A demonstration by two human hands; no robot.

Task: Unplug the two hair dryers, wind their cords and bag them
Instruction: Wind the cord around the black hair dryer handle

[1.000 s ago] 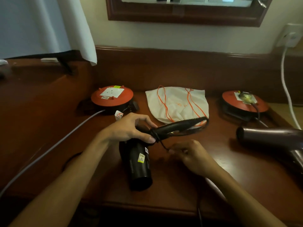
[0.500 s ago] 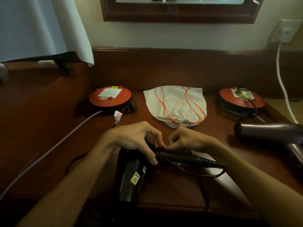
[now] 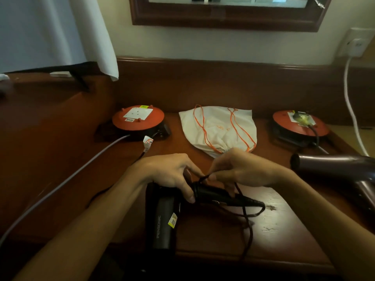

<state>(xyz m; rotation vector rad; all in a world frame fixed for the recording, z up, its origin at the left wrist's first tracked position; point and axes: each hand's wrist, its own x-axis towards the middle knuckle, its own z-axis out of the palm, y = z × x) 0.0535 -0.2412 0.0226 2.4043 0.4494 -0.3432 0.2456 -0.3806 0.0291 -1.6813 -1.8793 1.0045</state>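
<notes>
A black hair dryer [image 3: 162,222] lies on the wooden desk near its front edge, barrel toward me and handle [image 3: 215,194] folded to the right. My left hand [image 3: 168,173] grips the joint between barrel and handle. My right hand [image 3: 241,171] pinches the dryer's thin black cord [image 3: 248,218] above the handle; the cord loops around the handle and trails off the front edge. A second, dark brown hair dryer [image 3: 332,167] lies at the right, its cord running to the right orange reel [image 3: 300,124]. A white drawstring bag [image 3: 219,128] with orange strings lies flat behind my hands.
A left orange extension reel [image 3: 138,118] sits at the back left with a grey cable [image 3: 60,185] running off to the left. A white cable [image 3: 351,110] hangs from the wall socket [image 3: 357,44] at the right. A raised wooden ledge and a white cloth [image 3: 97,35] are at the left.
The dryer's handle has swung down from pointing at the bag to lying rightward on the desk. My right hand rose from the desk to the handle top and now pinches the cord.
</notes>
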